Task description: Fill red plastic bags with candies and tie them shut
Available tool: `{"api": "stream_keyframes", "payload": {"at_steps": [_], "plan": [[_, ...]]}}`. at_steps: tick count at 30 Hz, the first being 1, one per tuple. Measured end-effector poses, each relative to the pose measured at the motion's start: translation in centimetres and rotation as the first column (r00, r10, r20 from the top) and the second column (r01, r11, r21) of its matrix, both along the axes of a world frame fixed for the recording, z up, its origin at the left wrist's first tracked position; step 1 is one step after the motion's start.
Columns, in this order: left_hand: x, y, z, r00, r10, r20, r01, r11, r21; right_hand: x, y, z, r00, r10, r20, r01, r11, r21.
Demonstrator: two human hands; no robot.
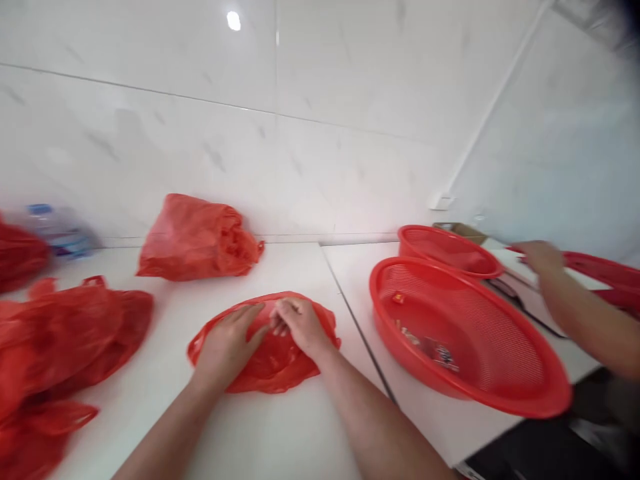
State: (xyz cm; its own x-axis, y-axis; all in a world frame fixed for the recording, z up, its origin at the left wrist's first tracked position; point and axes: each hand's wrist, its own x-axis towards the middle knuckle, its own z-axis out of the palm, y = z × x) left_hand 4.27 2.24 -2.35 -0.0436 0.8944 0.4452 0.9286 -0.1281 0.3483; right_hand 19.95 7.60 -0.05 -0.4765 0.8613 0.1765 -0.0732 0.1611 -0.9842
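Observation:
A red plastic bag (pixel 273 370) lies spread on the white table in front of me, its mouth gathered into a rough ring. Over its left side rests my left hand (pixel 225 343), fingers stretched out and the thumb apart from them. My right hand (pixel 297 323) is above the middle of the bag with its fingers curled together. What those fingers hold, if anything, is hidden. Both hands are close to each other, inside the outline of the bag.
Left are crumpled red bags (pixel 75 333) and a water bottle (pixel 63 233). A filled red bag (pixel 190 240) stands by the wall. Right, a red plastic basket (pixel 480 333) holds a few small packets, with another basket (pixel 445 250) behind. Another person's arm (pixel 575 313) reaches in.

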Motion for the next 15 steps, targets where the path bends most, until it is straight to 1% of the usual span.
{"api": "stream_keyframes", "payload": {"at_steps": [3, 4, 5, 7, 9, 10, 13, 14, 15], "plan": [[-0.1, -0.1, 1.1, 0.997, -0.018, -0.076, 0.035, 0.974, 0.222, 1.1, -1.6, 2.8, 0.999, -0.023, -0.026, 0.025, 0.994, 0.105], [-0.2, -0.2, 1.4, 0.995, 0.006, -0.102, 0.023, 0.96, 0.278, 1.9, -2.3, 3.9, 0.999, -0.033, -0.02, 0.035, 0.989, 0.141], [-0.3, -0.3, 1.8, 0.99, 0.055, -0.127, -0.012, 0.948, 0.318, 2.8, -3.0, 4.9, 0.999, -0.047, -0.001, 0.047, 0.982, 0.181], [-0.8, -0.4, 2.3, 0.965, 0.203, -0.163, -0.136, 0.928, 0.347, 5.1, -4.3, 6.5, 0.991, -0.117, 0.067, 0.093, 0.955, 0.28], [-1.6, -0.4, 2.5, 0.924, 0.332, -0.191, -0.264, 0.914, 0.308, 8.0, -5.2, 7.7, 0.951, -0.27, 0.151, 0.194, 0.9, 0.391], [-2.0, -0.4, 2.5, 0.91, 0.363, -0.2, -0.306, 0.914, 0.267, 9.5, -5.5, 8.1, 0.918, -0.347, 0.193, 0.235, 0.867, 0.44], [-3.5, -0.1, 2.3, 0.91, 0.374, -0.178, -0.355, 0.926, 0.126, 14.3, -5.9, 8.8, 0.765, -0.566, 0.306, 0.35, 0.765, 0.54], [-3.9, -0.1, 2.2, 0.917, 0.367, -0.155, -0.357, 0.93, 0.091, 15.9, -5.9, 8.8, 0.7, -0.618, 0.359, 0.376, 0.746, 0.55], [-4.2, -0.1, 2.2, 0.925, 0.359, -0.125, -0.353, 0.933, 0.064, 17.6, -5.8, 8.9, 0.631, -0.651, 0.422, 0.397, 0.738, 0.546]]}}
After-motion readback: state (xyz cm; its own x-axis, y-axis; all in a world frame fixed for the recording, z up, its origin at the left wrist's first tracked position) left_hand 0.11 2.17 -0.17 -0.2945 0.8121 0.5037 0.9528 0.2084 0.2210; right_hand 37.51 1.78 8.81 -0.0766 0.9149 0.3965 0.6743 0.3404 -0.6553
